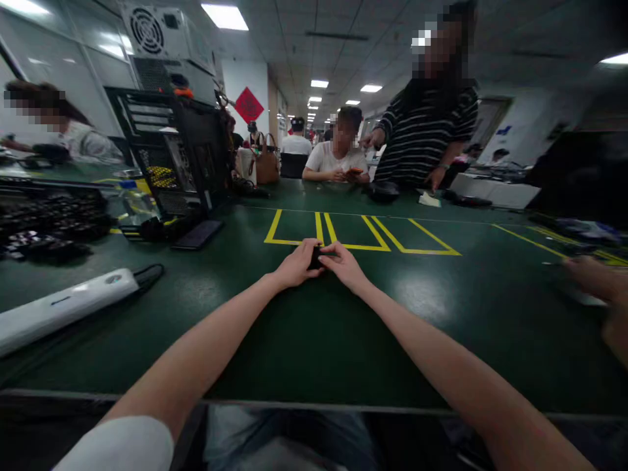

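Both my arms reach forward over the dark green table [314, 353]. Between my hands is a small black object [315, 258], mostly covered by fingers, so its kind cannot be made out. My left hand [297, 265] is closed around its left side. From the right, the thumb and fingers of my right hand [342, 263] pinch at the same object. Just beyond my hands, yellow tape outlines [338, 246] mark the tabletop.
At left lie a white power strip [69, 307], a dark flat phone-like slab [197, 235] and black cables [49, 216]. An open computer case [171, 157] stands behind them. Across the table one person [336, 154] sits and another [426, 131] stands. A co-worker's hand [596, 278] enters at right.
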The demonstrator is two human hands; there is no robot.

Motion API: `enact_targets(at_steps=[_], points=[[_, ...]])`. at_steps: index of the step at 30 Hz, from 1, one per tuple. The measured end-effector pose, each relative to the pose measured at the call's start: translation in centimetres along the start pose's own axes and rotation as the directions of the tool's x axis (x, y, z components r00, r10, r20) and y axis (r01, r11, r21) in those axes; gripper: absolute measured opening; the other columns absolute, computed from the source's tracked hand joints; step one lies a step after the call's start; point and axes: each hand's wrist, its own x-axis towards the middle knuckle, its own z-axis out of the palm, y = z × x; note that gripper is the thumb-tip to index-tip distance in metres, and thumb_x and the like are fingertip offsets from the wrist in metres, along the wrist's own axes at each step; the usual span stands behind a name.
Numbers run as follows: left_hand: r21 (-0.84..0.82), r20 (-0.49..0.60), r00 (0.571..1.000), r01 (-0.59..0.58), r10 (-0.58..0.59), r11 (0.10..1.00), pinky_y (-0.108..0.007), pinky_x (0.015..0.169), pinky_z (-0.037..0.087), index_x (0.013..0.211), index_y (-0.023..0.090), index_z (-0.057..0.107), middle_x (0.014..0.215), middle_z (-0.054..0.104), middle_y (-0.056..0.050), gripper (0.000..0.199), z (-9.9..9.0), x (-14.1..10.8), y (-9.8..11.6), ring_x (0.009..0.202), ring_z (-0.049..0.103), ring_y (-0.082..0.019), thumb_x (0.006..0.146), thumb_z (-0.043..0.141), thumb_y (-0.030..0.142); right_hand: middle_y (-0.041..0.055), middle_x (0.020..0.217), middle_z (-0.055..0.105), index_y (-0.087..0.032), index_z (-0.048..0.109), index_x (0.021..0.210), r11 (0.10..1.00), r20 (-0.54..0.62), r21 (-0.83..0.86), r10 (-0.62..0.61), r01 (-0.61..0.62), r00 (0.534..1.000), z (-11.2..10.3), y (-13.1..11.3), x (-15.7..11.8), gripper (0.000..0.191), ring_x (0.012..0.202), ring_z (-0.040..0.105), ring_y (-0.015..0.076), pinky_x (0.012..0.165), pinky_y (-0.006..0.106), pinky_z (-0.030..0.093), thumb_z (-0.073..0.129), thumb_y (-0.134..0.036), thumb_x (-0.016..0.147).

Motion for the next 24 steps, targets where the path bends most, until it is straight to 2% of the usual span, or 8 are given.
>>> enact_targets(at_steps=[4,7,10,15,20,24], points=[[-0.014,0.007,1.000,-0.001,0.001,1.000,-0.038,0.086,0.041,0.113,0.018,0.028,0.111,0.038,-0.009,0.055,-0.20,0.01,0.26,0.102,0.043,-0.023,0.068,0.058,0.028,0.0019,0.098,0.051,-0.021,0.047,0.093,1.000,-0.011,-0.026,0.011,-0.012,1.000,-0.26,-0.22,-0.02,0.026,0.082,0.057,0.0143,0.078,0.034,0.046,0.056,-0.027,0.070],[-0.016,0.019,1.000,0.002,-0.002,1.000,-0.039,0.082,0.044,0.113,0.019,0.028,0.111,0.038,-0.009,0.054,-0.43,-0.01,0.42,0.101,0.044,-0.023,0.068,0.057,0.028,0.0020,0.100,0.052,-0.022,0.049,0.095,1.000,0.043,-0.009,0.006,-0.006,0.999,-0.45,-0.48,-0.25,0.027,0.092,0.055,0.0164,0.082,0.035,0.045,0.057,-0.026,0.069],[-0.015,0.019,1.000,0.003,-0.002,1.000,-0.039,0.080,0.045,0.114,0.019,0.027,0.112,0.038,-0.009,0.055,-0.56,-0.03,0.50,0.101,0.045,-0.024,0.069,0.056,0.028,0.0004,0.098,0.052,-0.023,0.050,0.092,1.000,0.058,0.029,-0.012,0.011,0.998,-0.50,-0.62,-0.38,0.026,0.090,0.056,0.0156,0.081,0.034,0.046,0.059,-0.026,0.068],[-0.027,0.014,1.000,-0.007,0.008,1.000,-0.040,0.082,0.044,0.114,0.019,0.027,0.112,0.037,-0.009,0.056,-0.61,-0.05,0.55,0.102,0.044,-0.023,0.068,0.057,0.028,0.0001,0.090,0.053,-0.021,0.052,0.082,0.999,0.009,0.011,-0.042,0.042,0.999,-0.44,-0.35,-0.01,0.015,0.083,0.057,0.0140,0.079,0.034,0.047,0.057,-0.027,0.070],[-0.036,0.023,1.000,-0.003,0.004,0.999,-0.040,0.081,0.044,0.114,0.019,0.027,0.112,0.038,-0.009,0.055,-0.78,-0.08,0.69,0.102,0.044,-0.024,0.069,0.057,0.028,0.0025,0.103,0.052,-0.023,0.049,0.098,1.000,0.016,-0.019,-0.012,0.012,1.000,-0.65,-0.36,-0.05,0.030,0.096,0.054,0.0171,0.086,0.038,0.043,0.057,-0.025,0.070],[-0.036,0.035,0.999,0.010,-0.009,0.999,-0.040,0.079,0.045,0.114,0.020,0.027,0.113,0.038,-0.009,0.054,-0.84,-0.11,0.71,0.102,0.044,-0.024,0.069,0.056,0.029,0.0018,0.102,0.052,-0.023,0.051,0.096,0.998,0.059,-0.046,-0.036,0.039,0.998,-0.64,-0.66,-0.46,0.027,0.098,0.053,0.0179,0.085,0.036,0.044,0.057,-0.025,0.070]])
